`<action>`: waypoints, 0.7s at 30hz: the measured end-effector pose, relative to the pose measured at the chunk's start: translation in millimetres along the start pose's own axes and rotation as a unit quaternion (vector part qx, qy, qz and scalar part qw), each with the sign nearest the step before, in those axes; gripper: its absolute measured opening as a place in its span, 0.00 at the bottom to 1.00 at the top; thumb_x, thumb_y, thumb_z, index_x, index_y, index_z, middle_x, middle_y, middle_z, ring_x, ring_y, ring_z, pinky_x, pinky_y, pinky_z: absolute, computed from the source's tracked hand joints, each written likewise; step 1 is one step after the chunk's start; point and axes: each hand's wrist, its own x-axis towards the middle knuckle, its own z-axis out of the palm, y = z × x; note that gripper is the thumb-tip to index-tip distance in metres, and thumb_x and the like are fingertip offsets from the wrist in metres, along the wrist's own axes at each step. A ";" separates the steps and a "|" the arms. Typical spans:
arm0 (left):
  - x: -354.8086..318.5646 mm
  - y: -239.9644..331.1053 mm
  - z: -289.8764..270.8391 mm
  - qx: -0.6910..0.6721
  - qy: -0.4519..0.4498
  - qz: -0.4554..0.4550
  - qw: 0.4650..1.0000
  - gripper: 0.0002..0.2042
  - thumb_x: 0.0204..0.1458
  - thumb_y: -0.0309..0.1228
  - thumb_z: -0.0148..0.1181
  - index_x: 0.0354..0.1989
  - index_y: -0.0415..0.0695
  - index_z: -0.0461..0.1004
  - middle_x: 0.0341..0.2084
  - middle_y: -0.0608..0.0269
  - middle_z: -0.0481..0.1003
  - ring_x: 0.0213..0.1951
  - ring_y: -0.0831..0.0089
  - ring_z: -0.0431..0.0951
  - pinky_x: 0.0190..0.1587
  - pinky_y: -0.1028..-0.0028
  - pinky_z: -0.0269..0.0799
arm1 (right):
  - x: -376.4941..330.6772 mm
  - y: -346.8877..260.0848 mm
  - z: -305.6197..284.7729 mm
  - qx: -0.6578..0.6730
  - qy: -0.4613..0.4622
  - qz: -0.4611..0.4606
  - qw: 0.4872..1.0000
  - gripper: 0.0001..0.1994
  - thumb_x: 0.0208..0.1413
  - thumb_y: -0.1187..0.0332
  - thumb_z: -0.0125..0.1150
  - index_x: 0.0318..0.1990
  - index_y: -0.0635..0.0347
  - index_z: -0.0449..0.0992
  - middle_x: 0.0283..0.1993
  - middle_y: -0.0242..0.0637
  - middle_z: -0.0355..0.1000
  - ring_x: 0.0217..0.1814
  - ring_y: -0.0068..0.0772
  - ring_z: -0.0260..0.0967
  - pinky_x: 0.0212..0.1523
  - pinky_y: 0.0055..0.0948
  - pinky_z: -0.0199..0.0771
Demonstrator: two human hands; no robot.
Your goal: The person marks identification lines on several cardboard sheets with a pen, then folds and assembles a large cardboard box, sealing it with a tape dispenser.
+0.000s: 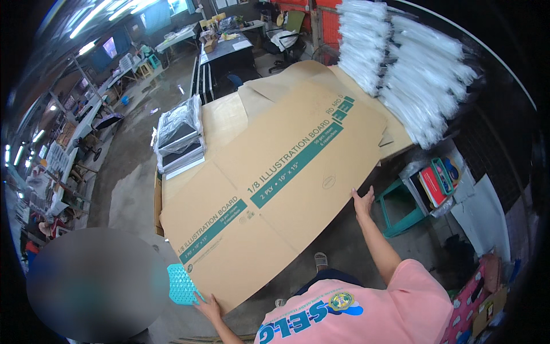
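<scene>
A large sheet of brown cardboard (298, 166) with green printed bands lies slanted across the worktable, its near part reaching past the table's front. My left hand (209, 308) grips the sheet at its near left corner, some fingers showing past the edge. Farther right, my right hand (362, 202) is open at the sheet's near right edge, the thumb against the cardboard and the fingers spread outside it. More brown cardboard (258, 89) lies beneath, toward the far side of the table.
Plastic-wrapped dark stacks (180, 135) stand on the table's left. Piles of clear plastic packs (424, 80) rise at the far right. A green stool (404, 225) stands right, beside a red-covered item (433, 186). A teal perforated seat (182, 285) is near my left hand.
</scene>
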 end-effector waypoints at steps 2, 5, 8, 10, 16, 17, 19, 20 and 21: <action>-18.3 43.3 -6.6 -0.024 0.016 0.170 0.985 0.48 0.43 0.45 0.69 0.69 0.38 0.49 0.68 0.36 0.47 0.68 0.40 0.48 0.67 0.51 0.46 | 2.2 -21.4 -0.3 0.117 -0.069 0.123 0.983 0.39 0.52 0.57 0.67 0.66 0.66 0.54 0.66 0.54 0.56 0.67 0.58 0.56 0.56 0.58 0.70; -75.8 159.5 9.2 0.101 -0.095 0.386 0.912 0.56 0.32 0.52 0.73 0.71 0.45 0.49 0.68 0.35 0.45 0.69 0.40 0.45 0.67 0.44 0.41 | 0.0 -18.9 -0.6 0.190 -0.351 0.190 0.897 0.32 0.55 0.58 0.64 0.63 0.61 0.61 0.62 0.49 0.61 0.60 0.59 0.63 0.54 0.65 0.66; -122.1 222.5 30.5 0.228 -0.184 0.495 0.818 0.48 0.40 0.47 0.69 0.70 0.48 0.51 0.67 0.36 0.48 0.68 0.41 0.49 0.64 0.41 0.48 | -18.8 -25.2 -3.2 0.272 -0.362 0.230 0.861 0.26 0.56 0.62 0.62 0.59 0.64 0.65 0.58 0.48 0.66 0.57 0.56 0.66 0.57 0.62 0.66; -116.6 201.4 58.4 0.282 -0.144 0.545 0.776 0.41 0.47 0.43 0.65 0.69 0.47 0.53 0.66 0.37 0.53 0.66 0.40 0.54 0.62 0.42 0.56 | -23.0 -32.9 -11.8 0.285 -0.385 0.219 0.850 0.23 0.58 0.63 0.61 0.58 0.64 0.66 0.56 0.47 0.67 0.56 0.52 0.67 0.58 0.60 0.66; -112.3 261.1 -56.5 0.139 -0.336 0.481 0.798 0.31 0.52 0.33 0.59 0.66 0.46 0.59 0.60 0.39 0.63 0.59 0.42 0.67 0.55 0.48 0.67 | -19.5 -103.9 -78.3 0.292 -0.432 0.124 0.844 0.19 0.60 0.63 0.58 0.55 0.62 0.68 0.48 0.37 0.71 0.46 0.31 0.70 0.47 0.41 0.73; -112.9 288.2 -71.1 0.154 -0.314 0.489 0.799 0.32 0.52 0.33 0.58 0.67 0.46 0.57 0.61 0.39 0.62 0.59 0.42 0.66 0.56 0.47 0.66 | -18.6 -117.3 -78.7 0.361 -0.422 0.128 0.822 0.19 0.60 0.64 0.59 0.55 0.60 0.68 0.45 0.35 0.72 0.44 0.28 0.70 0.44 0.35 0.73; -119.0 332.5 -85.2 0.171 -0.231 0.546 0.787 0.33 0.52 0.31 0.57 0.68 0.44 0.54 0.62 0.37 0.60 0.61 0.42 0.65 0.56 0.45 0.65 | -16.8 -140.1 -72.2 0.400 -0.418 0.105 0.809 0.18 0.59 0.65 0.59 0.55 0.59 0.69 0.43 0.33 0.72 0.43 0.26 0.70 0.44 0.31 0.72; -122.1 330.9 -72.9 0.189 -0.192 0.572 0.775 0.34 0.52 0.30 0.55 0.69 0.43 0.52 0.63 0.36 0.58 0.61 0.42 0.64 0.57 0.43 0.64 | -13.0 -141.2 -65.6 0.399 -0.412 0.093 0.814 0.19 0.59 0.65 0.59 0.56 0.60 0.68 0.43 0.33 0.71 0.43 0.25 0.70 0.44 0.30 0.73; -128.9 333.7 -62.9 0.209 -0.148 0.595 0.762 0.34 0.52 0.29 0.54 0.70 0.43 0.50 0.63 0.36 0.57 0.62 0.42 0.63 0.57 0.42 0.63 | -6.7 -140.0 -54.7 0.406 -0.404 0.082 0.815 0.19 0.59 0.65 0.59 0.56 0.60 0.68 0.43 0.33 0.71 0.43 0.25 0.70 0.44 0.29 0.73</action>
